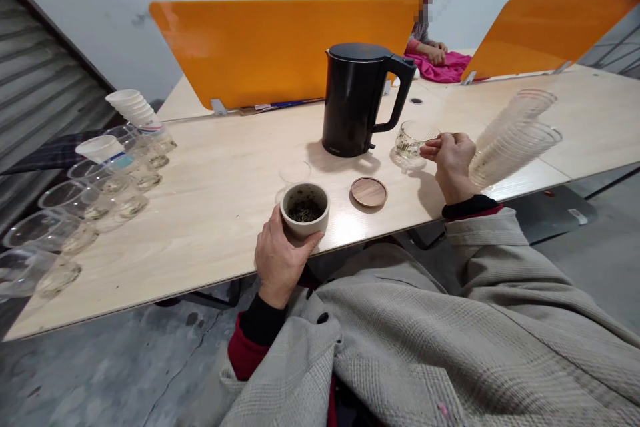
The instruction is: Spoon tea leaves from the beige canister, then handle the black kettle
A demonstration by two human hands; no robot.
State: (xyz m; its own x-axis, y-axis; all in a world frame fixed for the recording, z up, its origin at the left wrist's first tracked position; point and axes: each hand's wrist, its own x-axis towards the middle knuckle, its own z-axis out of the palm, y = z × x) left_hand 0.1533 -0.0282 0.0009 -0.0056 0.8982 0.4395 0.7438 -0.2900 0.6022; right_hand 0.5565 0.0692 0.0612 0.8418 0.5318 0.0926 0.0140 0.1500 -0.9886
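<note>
I see my left hand (280, 257) at the near edge of the pale wooden table (210, 213), fingers wrapped around a small beige ceramic cup (305, 209). The cup stands upright and holds dark loose tea leaves at its bottom. My right hand (451, 163) reaches farther out and to the right, thumb and fingertips pinched on the rim or handle of a small clear glass teacup (413, 140) that rests on the table; I cannot tell whether it holds liquid. The glass teacup lies up and to the right of the ceramic cup, with a round wooden lid (369, 192) lying flat between them. A black electric kettle (357, 100), lid closed, stands just left of the glass teacup, handle turned toward my right hand, which is the nearer one. Clear plastic cups (75, 203) line the left edge, some with pale residue. A leaning stack of clear cups (515, 137) sits just right of my right hand.
</note>
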